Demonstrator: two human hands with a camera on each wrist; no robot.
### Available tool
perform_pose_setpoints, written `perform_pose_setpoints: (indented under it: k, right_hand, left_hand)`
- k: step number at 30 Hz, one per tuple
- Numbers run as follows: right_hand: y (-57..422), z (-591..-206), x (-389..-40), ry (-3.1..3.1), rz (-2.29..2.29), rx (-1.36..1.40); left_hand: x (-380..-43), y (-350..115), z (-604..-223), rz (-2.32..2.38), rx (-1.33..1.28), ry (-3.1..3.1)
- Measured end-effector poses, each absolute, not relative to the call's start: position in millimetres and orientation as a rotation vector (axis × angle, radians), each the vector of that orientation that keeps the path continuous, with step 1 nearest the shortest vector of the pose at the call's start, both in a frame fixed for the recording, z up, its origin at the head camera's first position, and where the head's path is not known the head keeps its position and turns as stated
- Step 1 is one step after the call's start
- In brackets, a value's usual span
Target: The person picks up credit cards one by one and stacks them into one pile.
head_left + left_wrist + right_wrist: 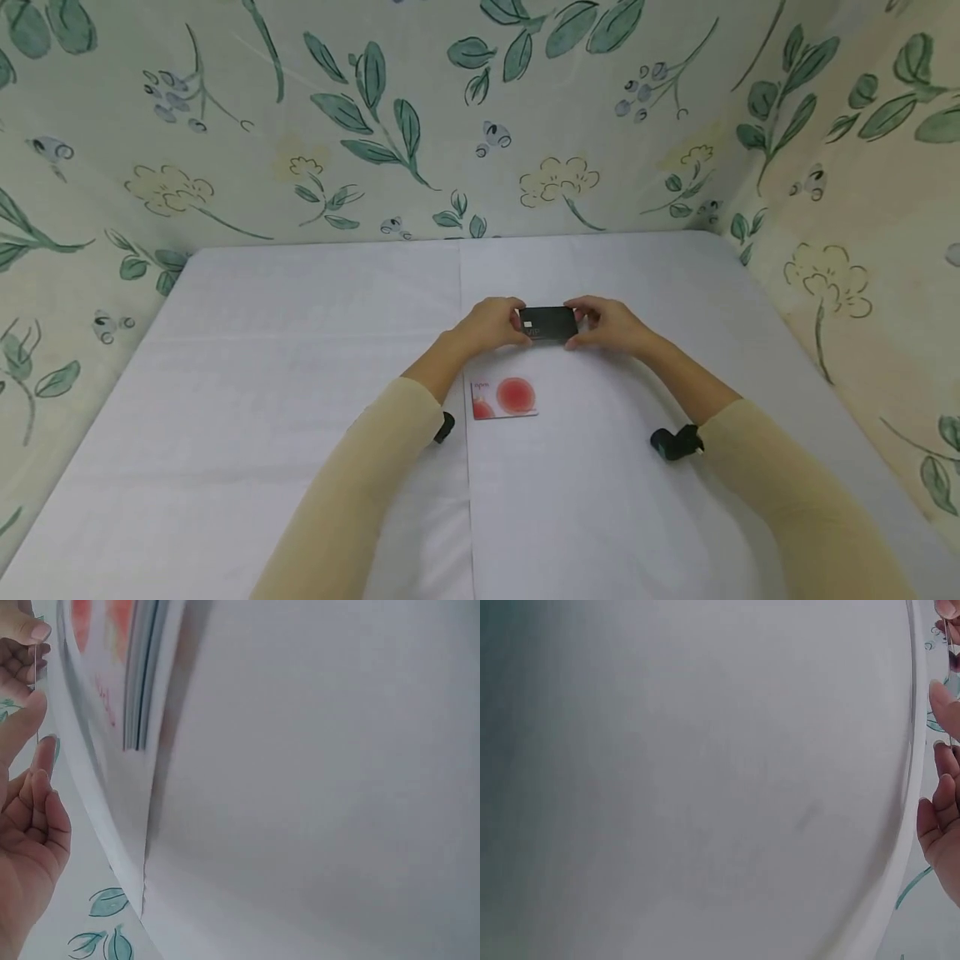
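Note:
Both hands hold a black card [549, 323] with a small pale chip mark and faint lettering, up above the table. My left hand [491, 323] pinches its left end between thumb and fingers. At the opposite end, my right hand [606, 323] grips it the same way. Seen edge-on in the left wrist view, the card [36, 712] is a thin line. Nearer to me lies a small stack of cards [504, 398], its top one white and pink with a red disc. Several layered edges of this stack [137, 682] show in the left wrist view.
A white cloth [300, 358] covers the table, with a crease line running front to back. Leaf-patterned fabric [420, 125] rises behind and at both sides. Black wrist devices [677, 442] sit under the sleeves [787, 492].

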State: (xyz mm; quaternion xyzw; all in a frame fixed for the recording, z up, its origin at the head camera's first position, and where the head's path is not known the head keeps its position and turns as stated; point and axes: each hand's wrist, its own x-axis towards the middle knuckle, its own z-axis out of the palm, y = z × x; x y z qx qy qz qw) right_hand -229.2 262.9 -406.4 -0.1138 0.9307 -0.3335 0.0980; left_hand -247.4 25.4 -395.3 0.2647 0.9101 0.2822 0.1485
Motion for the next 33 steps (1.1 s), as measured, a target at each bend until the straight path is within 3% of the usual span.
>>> perform_pose_setpoints:
  k: [33]
  right_hand:
    - [221.7, -380.9, -185.0, 2.753, -0.978, -0.611]
  left_hand:
    - [-204.1, -37.7, -373.5, 0.743, 0.910, 2.597]
